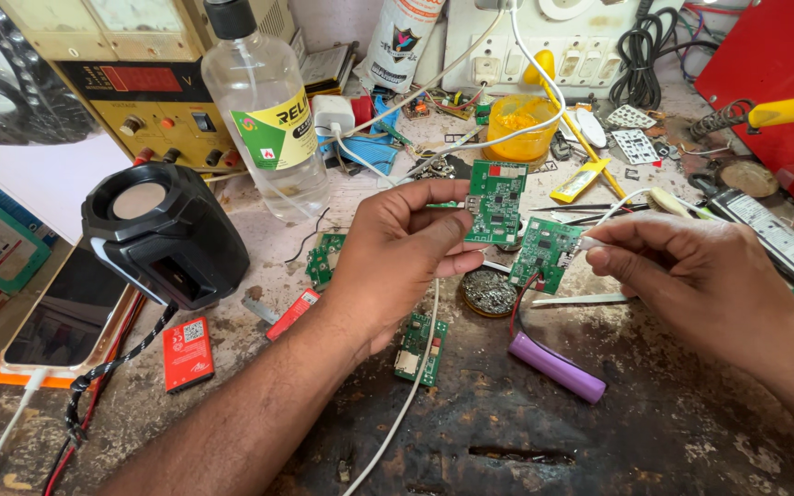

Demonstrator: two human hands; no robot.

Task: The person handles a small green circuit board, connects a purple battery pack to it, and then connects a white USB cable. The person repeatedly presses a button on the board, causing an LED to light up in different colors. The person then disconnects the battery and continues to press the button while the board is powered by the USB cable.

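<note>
Above the workbench point(599, 432), left hand point(397, 257) fingers pinching a green circuit board point(495, 200), right hand point(691, 276) fingers closed on a white cable plug point(590, 242)

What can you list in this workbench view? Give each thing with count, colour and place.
circuit board: 1, green, held in left hand
second circuit board: 1, green, at right fingertips
white cable: 1, plug pinched by right hand
loose boards: 2, green, on bench
battery cell: 1, purple, bench centre
clear bottle: 1, black cap, back left
speaker: 1, black, left
phone: 1, far left
flat battery: 1, red, near phone
left hand: centre
right hand: right
</note>
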